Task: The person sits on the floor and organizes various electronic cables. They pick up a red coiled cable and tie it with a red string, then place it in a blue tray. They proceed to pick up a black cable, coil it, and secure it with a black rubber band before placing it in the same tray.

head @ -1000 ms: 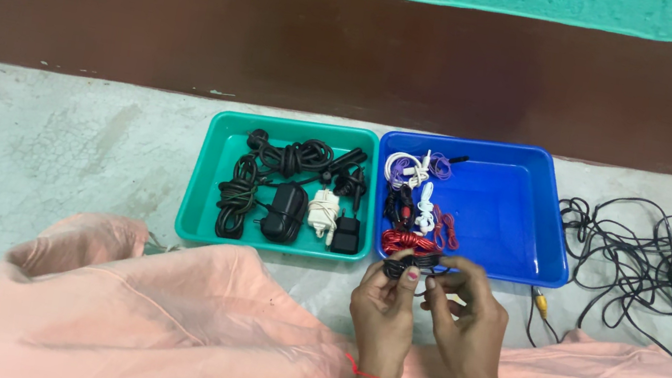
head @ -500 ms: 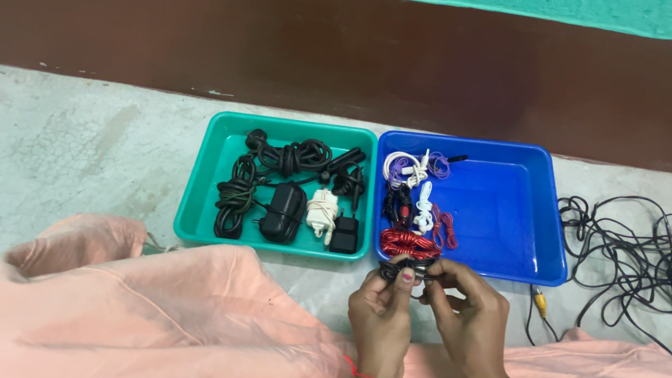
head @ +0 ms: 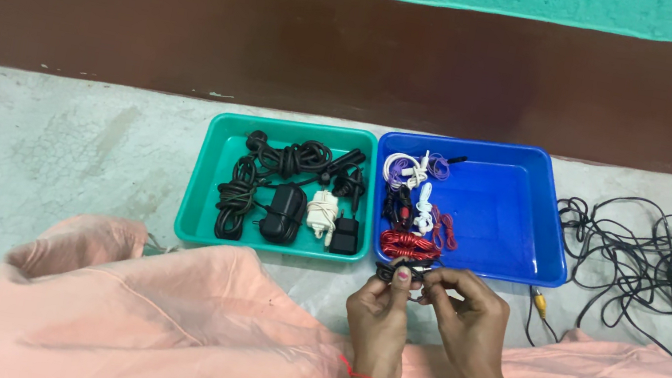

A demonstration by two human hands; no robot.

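Note:
My left hand (head: 379,311) and my right hand (head: 471,313) meet just in front of the blue tray (head: 512,210), both pinching a small coiled dark cable (head: 395,272) between the fingertips. The blue tray holds red (head: 409,246), white and purple cable bundles along its left side. To its left, touching it, the green tray (head: 212,171) holds black coiled cables, a black adapter (head: 283,212) and a white charger (head: 321,214). A red thread circles my left wrist and a white bead bracelet my right wrist.
A loose tangle of black wire (head: 658,258) spreads over the concrete floor at the right. A yellow plug (head: 539,301) lies by the blue tray's near corner. Peach cloth (head: 153,322) covers my lap below. A brown and teal wall stands behind the trays.
My hands have slid slightly left and nearer to me, still working the small dark cable between them. The trays and wires have not moved.

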